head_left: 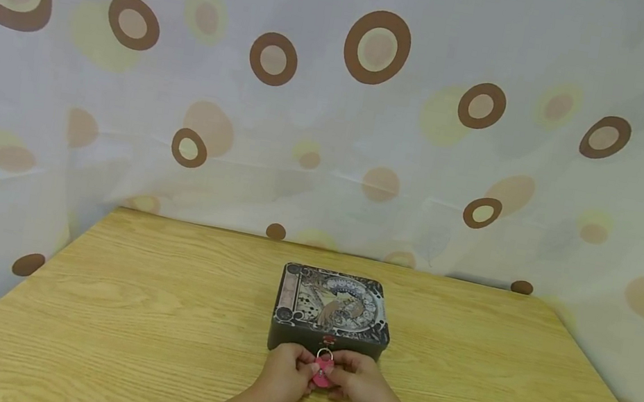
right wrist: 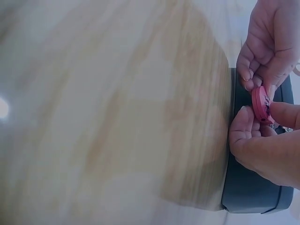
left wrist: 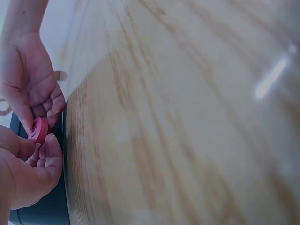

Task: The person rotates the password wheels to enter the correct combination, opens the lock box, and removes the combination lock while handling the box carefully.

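Note:
A small pink padlock [head_left: 322, 374] with a silver shackle [head_left: 326, 353] is at the front of a dark box, just below its red clasp [head_left: 328, 339]. My left hand [head_left: 286, 373] pinches the padlock from the left, and my right hand [head_left: 361, 381] pinches it from the right. In both wrist views the padlock [left wrist: 40, 130] sits between the thumbs and fingers of the two hands. The box [head_left: 337, 305] has a patterned lid and appears shut. Whether the shackle passes through the clasp is too small to tell.
The box stands on a wood-grain table [head_left: 152, 315]. Behind and beside the table hangs a pale cloth [head_left: 309, 122] printed with brown and yellow circles.

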Available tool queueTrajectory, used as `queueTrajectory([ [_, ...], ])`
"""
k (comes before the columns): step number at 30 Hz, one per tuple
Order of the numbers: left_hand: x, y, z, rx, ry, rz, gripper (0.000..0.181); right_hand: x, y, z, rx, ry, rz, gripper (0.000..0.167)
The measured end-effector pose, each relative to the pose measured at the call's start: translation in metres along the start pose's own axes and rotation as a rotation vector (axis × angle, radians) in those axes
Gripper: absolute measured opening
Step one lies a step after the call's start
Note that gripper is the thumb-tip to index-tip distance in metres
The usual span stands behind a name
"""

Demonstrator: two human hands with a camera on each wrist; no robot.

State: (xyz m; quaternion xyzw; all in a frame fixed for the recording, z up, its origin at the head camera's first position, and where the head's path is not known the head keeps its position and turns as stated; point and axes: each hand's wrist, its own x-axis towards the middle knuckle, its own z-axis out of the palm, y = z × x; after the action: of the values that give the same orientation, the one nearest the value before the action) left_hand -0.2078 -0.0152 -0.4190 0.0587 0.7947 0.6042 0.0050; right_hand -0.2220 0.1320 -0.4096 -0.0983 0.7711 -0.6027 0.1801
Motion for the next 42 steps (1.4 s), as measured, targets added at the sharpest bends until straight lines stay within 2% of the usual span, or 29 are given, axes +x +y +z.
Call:
queueTrajectory([
  [14,-0.0006,0.0009,0.0009,0.016,0.000,0.007,0.008,0.0021,-0.0001,0.0019,-0.064,0.019,0.010,0.028],
  [21,-0.0008,0.0022,0.0003,0.029,-0.013,-0.005,0.008,0.0008,-0.0025,0.0027,-0.059,0.021,0.023,0.027],
  [28,-0.0007,0.0011,0.0009,0.029,-0.011,0.017,0.008,0.0016,-0.0010,0.0027,-0.060,0.031,0.031,0.027],
  [42,-0.0010,0.0017,0.0004,0.025,-0.001,0.019,0.008,0.0014,-0.0017,-0.0015,-0.031,-0.029,0.036,0.031],
])
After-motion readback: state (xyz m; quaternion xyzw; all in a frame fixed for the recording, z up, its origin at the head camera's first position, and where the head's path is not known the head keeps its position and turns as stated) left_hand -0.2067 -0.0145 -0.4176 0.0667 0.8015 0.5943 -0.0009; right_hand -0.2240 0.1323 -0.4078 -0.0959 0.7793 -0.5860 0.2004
